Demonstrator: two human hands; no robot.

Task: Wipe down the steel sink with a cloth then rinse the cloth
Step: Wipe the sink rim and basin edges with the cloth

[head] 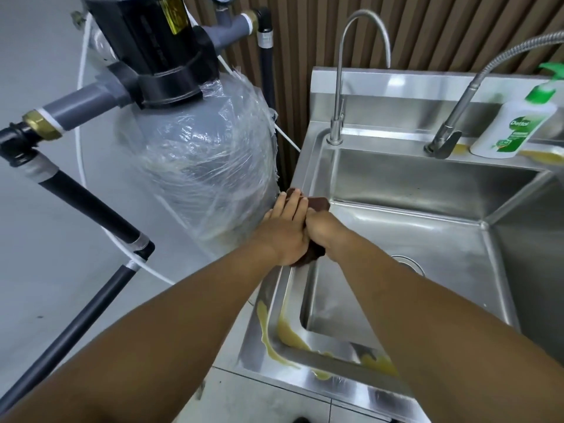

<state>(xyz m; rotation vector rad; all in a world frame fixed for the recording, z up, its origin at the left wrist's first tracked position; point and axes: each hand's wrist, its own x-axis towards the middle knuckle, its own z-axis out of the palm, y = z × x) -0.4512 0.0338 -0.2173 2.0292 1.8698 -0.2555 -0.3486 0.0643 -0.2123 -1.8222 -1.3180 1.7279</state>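
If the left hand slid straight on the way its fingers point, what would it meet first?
Probably the backsplash, after the sink's left rim, passing left of the slim faucet; depth unclear.

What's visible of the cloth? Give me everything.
The cloth is dark brown, soft-looking fabric, bunched along the left rim of the steel sink. Both hands cover most of it: the left hand presses it with straight fingers, the right hand curls over it alongside. One end shows beyond the fingertips, another below the palms. Wetness cannot be told.
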